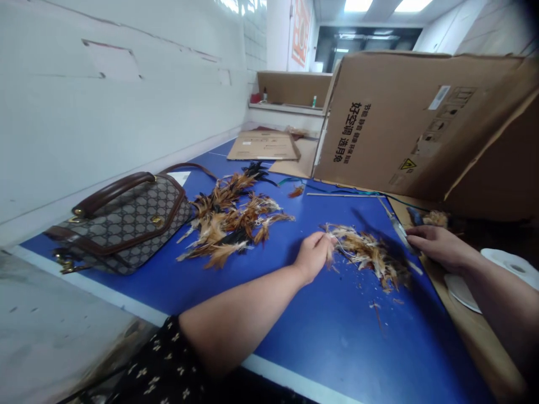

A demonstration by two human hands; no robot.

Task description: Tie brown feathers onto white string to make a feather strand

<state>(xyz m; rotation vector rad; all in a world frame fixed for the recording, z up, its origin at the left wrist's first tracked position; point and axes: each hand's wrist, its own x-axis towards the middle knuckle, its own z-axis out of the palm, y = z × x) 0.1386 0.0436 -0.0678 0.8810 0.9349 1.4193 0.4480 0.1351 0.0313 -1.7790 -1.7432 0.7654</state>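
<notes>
My left hand (315,255) is pinched on a small feather at the left end of a loose pile of brown and white feathers (370,252). To the right of that pile, my right hand (438,244) has its fingers closed near the lower end of a long, thin metallic tool (396,224), which looks like tweezers or scissors. Small white and brown bits lie scattered on the blue table (328,331). Left of my left hand is a larger spread of brown, tan and black feathers (231,219).
A patterned handbag (135,224) with brown trim stands at the left by the wall. Tall cardboard (387,123) rises at the back right, and flat cardboard (263,146) lies at the back. A white roll (511,264) sits beside my right forearm. A thin stick (341,194) lies behind the feathers.
</notes>
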